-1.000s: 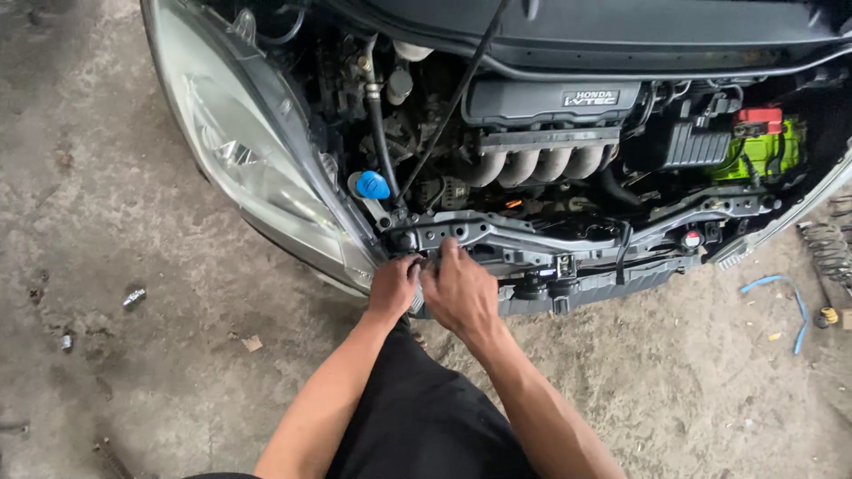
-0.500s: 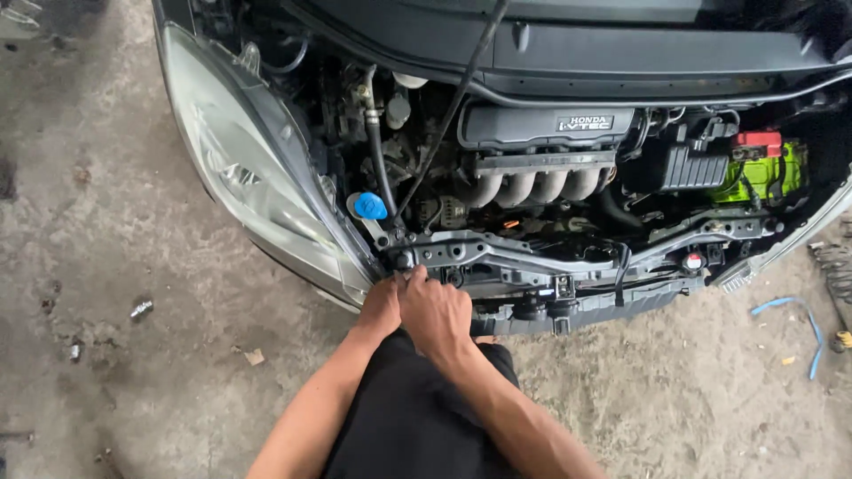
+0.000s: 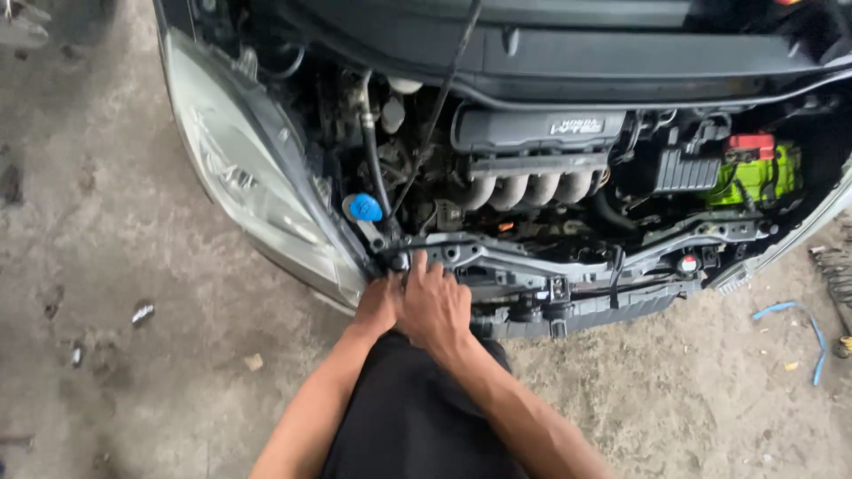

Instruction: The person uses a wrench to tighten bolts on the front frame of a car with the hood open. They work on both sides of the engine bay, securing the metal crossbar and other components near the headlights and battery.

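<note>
Head view, looking down at the open front of a car with the bumper off. Both hands are pressed together at the left end of the grey front crossmember (image 3: 532, 257), right where it meets the inner corner of the headlight (image 3: 248, 195). Right hand (image 3: 437, 306) lies on top, back of the hand up, fingers curled forward onto the crossmember's end beside a round hole in the metal. Left hand (image 3: 380, 304) is tucked against and partly under the right one, at the lower corner of the headlight; its fingers are hidden, so whether it grips anything cannot be told. Nothing visible is held in the right hand either; its fingers are bent and close together, touching metal. Just above the hands: blue filler cap (image 3: 365, 208) and a black hose (image 3: 373, 160) running upward. Further up and to the right of the hands: silver intake manifold (image 3: 532, 186). Well off to the right: battery with green cover (image 3: 754, 176). Thin prop rod (image 3: 435, 115) runs up from just above the hands. Concrete floor (image 3: 106, 293) lies to the left of the hands and beneath.
</note>
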